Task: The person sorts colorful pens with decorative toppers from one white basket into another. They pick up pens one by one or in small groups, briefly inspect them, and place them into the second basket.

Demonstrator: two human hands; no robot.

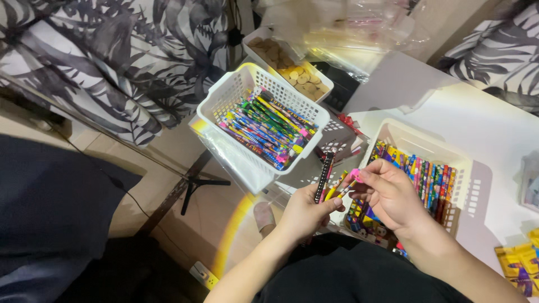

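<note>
Beside the white basket [469, 168] on the table [494, 126], my left hand [303, 213] grips a few pencils [331, 185]; my right hand [393, 196] pinches one pencil's pink eraser [355, 175].

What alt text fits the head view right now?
The left hand holds a few pencils while the right hand pinches one's pink end, between two white baskets of colourful pencils.

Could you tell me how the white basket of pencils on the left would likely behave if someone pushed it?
The white basket seems to overhang the table edge, so a push might tip it. Its pencils lie loose and would probably roll and shift. The perforated plastic looks light, so it should slide easily.
</note>
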